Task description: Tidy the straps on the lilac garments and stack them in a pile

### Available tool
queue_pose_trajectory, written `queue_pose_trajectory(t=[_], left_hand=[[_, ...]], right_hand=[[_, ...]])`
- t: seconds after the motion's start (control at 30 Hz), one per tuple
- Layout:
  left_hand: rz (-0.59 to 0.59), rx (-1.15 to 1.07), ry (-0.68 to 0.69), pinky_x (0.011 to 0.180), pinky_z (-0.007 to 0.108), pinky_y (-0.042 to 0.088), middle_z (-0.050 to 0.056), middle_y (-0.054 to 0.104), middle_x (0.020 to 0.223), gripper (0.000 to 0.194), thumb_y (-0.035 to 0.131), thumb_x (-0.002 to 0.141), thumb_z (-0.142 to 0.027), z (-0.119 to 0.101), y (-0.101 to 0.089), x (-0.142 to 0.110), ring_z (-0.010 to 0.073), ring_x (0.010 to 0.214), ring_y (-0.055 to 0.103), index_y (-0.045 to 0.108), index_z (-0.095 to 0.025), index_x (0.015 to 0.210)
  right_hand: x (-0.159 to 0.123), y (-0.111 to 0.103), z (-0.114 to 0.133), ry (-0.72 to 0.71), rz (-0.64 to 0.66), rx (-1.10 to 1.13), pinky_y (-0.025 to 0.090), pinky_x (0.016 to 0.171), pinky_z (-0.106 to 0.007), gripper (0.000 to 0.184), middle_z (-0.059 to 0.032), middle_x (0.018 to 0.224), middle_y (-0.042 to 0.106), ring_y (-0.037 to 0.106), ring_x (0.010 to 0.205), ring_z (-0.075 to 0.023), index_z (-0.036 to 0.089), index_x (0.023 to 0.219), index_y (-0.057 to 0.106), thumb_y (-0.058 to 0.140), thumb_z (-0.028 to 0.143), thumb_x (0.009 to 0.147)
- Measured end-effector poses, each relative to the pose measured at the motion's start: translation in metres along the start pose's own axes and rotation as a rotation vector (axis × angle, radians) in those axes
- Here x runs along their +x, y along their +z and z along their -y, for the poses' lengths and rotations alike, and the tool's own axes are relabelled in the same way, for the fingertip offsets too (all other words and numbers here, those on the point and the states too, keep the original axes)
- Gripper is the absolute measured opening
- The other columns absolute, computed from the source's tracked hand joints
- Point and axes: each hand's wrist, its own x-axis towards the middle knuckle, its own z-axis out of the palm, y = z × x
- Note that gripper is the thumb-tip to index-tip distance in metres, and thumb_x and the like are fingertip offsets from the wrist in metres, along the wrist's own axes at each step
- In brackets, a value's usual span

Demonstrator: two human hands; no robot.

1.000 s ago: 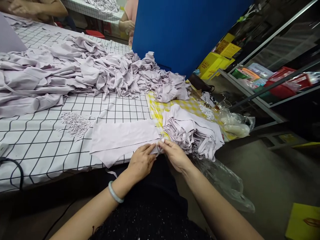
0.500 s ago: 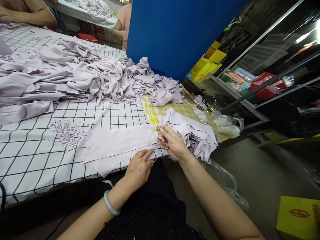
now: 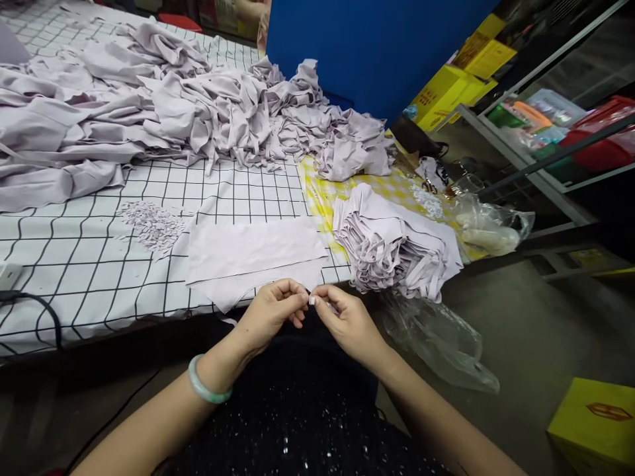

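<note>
My left hand (image 3: 278, 305) and my right hand (image 3: 344, 317) meet fingertip to fingertip just off the table's front edge. Both are closed in a pinch on the pale end of a fabric strap (image 3: 311, 300); the rest of the strap is mostly hidden by the fingers. Behind my left hand, a pale lilac fabric panel (image 3: 258, 244) lies flat at the edge, its near side curving down past the table. To the right of it is a stack of matching pieces (image 3: 397, 244) with looped straps hanging out.
A small heap of fabric snippets (image 3: 153, 228) lies on the checked tablecloth (image 3: 169, 311). Behind it spreads a large crumpled fabric pile (image 3: 188, 119). A blue panel (image 3: 357, 46) rises at the back. Clear plastic bags (image 3: 441, 344) hang below the stack; a yellow box (image 3: 595, 423) stands right.
My right hand has moved down from beside the stack to meet my left. My left hand has lifted off the panel and pinches now. The view has tilted down.
</note>
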Motion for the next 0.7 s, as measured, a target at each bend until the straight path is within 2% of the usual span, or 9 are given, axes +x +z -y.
queue_pose_trajectory(t=[0.1, 0.23, 0.4, 0.47, 0.57, 0.63, 0.7], left_hand=[[-0.010, 0.066, 0.024, 0.051, 0.017, 0.049, -0.003, 0.058, 0.067, 0.018, 0.075, 0.070, -0.026, 0.003, 0.003, -0.002, 0.0063, 0.056, 0.053, 0.062, -0.014, 0.071], [0.010, -0.053, -0.071, 0.059, 0.021, 0.055, 0.000, 0.062, 0.075, 0.023, 0.076, 0.071, -0.031, 0.005, 0.003, -0.001, 0.0078, 0.062, 0.059, 0.064, -0.012, 0.078], [-0.035, 0.015, -0.076, 0.055, 0.021, 0.052, 0.000, 0.062, 0.072, 0.024, 0.075, 0.072, -0.031, 0.010, 0.003, 0.000, 0.0083, 0.059, 0.058, 0.061, -0.013, 0.076], [-0.063, 0.144, 0.000, 0.051, 0.020, 0.047, -0.001, 0.060, 0.069, 0.020, 0.072, 0.074, -0.031, 0.010, 0.004, -0.001, 0.0080, 0.056, 0.054, 0.060, -0.014, 0.076], [-0.081, 0.443, 0.213, 0.050, 0.020, 0.040, -0.003, 0.055, 0.063, 0.010, 0.063, 0.079, -0.025, 0.003, 0.001, 0.001, 0.0081, 0.054, 0.047, 0.060, -0.016, 0.077], [-0.076, 0.697, 0.393, 0.055, 0.023, 0.041, -0.002, 0.057, 0.064, 0.007, 0.057, 0.082, -0.019, -0.004, -0.006, 0.009, 0.0100, 0.057, 0.049, 0.061, -0.016, 0.078], [-0.100, 0.947, 0.587, 0.066, 0.029, 0.048, 0.004, 0.063, 0.076, 0.011, 0.053, 0.084, -0.015, -0.010, -0.019, 0.023, 0.0150, 0.069, 0.056, 0.064, -0.016, 0.085]], right_hand=[[-0.005, 0.001, -0.001, 0.041, 0.025, 0.013, 0.044, 0.067, -0.029, 0.021, -0.0029, 0.084, 0.068, 0.059, 0.076, -0.0183, 0.022, 0.088, 0.067, 0.056, 0.038, 0.094], [-0.002, 0.002, -0.002, 0.067, -0.029, -0.008, 0.044, 0.063, -0.028, 0.021, -0.0031, 0.083, 0.068, 0.059, 0.073, -0.0178, 0.022, 0.087, 0.066, 0.057, 0.040, 0.093], [-0.001, 0.002, -0.003, 0.051, -0.062, -0.055, 0.038, 0.052, -0.026, 0.020, -0.0016, 0.075, 0.064, 0.052, 0.059, -0.0146, 0.022, 0.084, 0.065, 0.059, 0.039, 0.092], [-0.004, 0.000, -0.004, 0.067, -0.035, -0.047, 0.035, 0.049, -0.026, 0.021, -0.0008, 0.073, 0.062, 0.048, 0.056, -0.0134, 0.023, 0.085, 0.066, 0.059, 0.042, 0.092], [-0.002, -0.003, -0.006, 0.067, 0.003, 0.019, 0.034, 0.049, -0.026, 0.020, -0.0008, 0.074, 0.062, 0.049, 0.058, -0.0141, 0.024, 0.088, 0.068, 0.062, 0.044, 0.090], [0.008, -0.004, -0.007, 0.089, -0.001, 0.081, 0.035, 0.049, -0.026, 0.021, -0.0002, 0.070, 0.060, 0.049, 0.058, -0.0141, 0.024, 0.085, 0.067, 0.065, 0.044, 0.088], [0.024, -0.003, -0.009, 0.184, -0.007, 0.184, 0.032, 0.046, -0.024, 0.024, 0.0017, 0.062, 0.056, 0.044, 0.052, -0.0118, 0.022, 0.079, 0.064, 0.068, 0.046, 0.084]])
